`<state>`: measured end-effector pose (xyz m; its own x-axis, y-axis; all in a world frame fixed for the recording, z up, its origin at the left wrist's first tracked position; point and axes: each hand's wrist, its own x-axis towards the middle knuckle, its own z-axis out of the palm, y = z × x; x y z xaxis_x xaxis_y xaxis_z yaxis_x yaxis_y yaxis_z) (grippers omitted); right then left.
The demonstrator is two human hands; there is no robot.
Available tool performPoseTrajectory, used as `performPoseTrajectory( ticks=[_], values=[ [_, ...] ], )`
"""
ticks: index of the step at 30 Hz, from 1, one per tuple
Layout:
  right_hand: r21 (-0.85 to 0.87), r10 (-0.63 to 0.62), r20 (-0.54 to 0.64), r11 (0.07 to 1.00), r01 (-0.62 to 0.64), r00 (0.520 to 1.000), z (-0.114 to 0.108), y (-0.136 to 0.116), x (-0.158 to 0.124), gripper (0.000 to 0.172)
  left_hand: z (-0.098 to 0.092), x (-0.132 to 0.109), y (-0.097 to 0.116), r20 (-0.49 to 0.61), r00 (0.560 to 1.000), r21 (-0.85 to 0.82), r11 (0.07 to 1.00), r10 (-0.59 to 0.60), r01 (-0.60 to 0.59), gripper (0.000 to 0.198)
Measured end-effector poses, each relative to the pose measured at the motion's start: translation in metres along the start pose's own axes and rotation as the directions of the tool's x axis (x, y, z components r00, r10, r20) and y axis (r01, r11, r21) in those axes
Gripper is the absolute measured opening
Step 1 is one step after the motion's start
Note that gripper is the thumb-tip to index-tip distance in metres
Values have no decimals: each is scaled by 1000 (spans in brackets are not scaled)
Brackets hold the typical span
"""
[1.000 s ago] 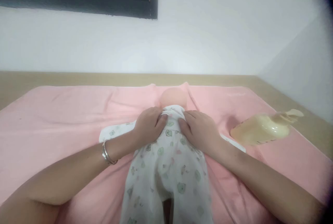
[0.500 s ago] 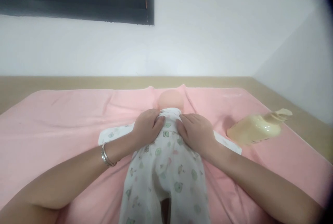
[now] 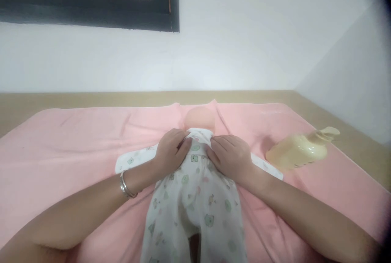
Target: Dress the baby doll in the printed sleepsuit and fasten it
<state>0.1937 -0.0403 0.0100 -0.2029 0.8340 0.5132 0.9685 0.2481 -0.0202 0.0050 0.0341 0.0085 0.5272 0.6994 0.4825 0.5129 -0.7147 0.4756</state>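
A baby doll (image 3: 200, 116) lies on its back on a pink towel (image 3: 76, 145), dressed in a white romper (image 3: 195, 198) printed with small bears. My left hand (image 3: 171, 153) and my right hand (image 3: 229, 155) both rest on the doll's chest, fingers curled and pinching the romper's collar just below the head. A metal bangle (image 3: 126, 185) circles my left wrist. The doll's face is foreshortened and mostly hidden behind the collar.
A pale yellow bottle (image 3: 301, 149) lies on its side on the towel to the right of the doll. The towel covers a tan surface (image 3: 351, 141) that meets white walls. A dark window frame (image 3: 91, 10) is at the upper left.
Both hands have bunched the collar slightly higher toward the doll's head. The camera has tilted a little, so the scene sits slightly lower and to the left.
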Motion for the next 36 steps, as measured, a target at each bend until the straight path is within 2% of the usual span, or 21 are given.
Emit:
performPoseTrajectory(
  ticks=[2,5,8,16,24,36],
  values=[
    [11,40,10,999,-40,999,0,-1,1,35,2,-2,-2,-27,999,-12,1000,28,-28,22],
    [60,188,193,977,-203,963,-1,2,7,40,3,-4,-3,-85,996,-5,1000,27,-28,21],
    [87,235,313,958,-274,920,-2,5,11,46,4,-5,-3,-137,990,19,999,28,-26,19],
    [38,254,333,959,-282,908,-5,3,12,48,4,-4,-3,-121,992,13,999,39,-38,21],
    [32,251,321,961,-275,913,-4,4,12,46,2,-3,0,-86,996,-9,1000,-3,3,23],
    [60,242,309,960,-273,920,-3,4,11,45,1,0,1,-65,998,-25,1000,8,-10,18]
  ],
)
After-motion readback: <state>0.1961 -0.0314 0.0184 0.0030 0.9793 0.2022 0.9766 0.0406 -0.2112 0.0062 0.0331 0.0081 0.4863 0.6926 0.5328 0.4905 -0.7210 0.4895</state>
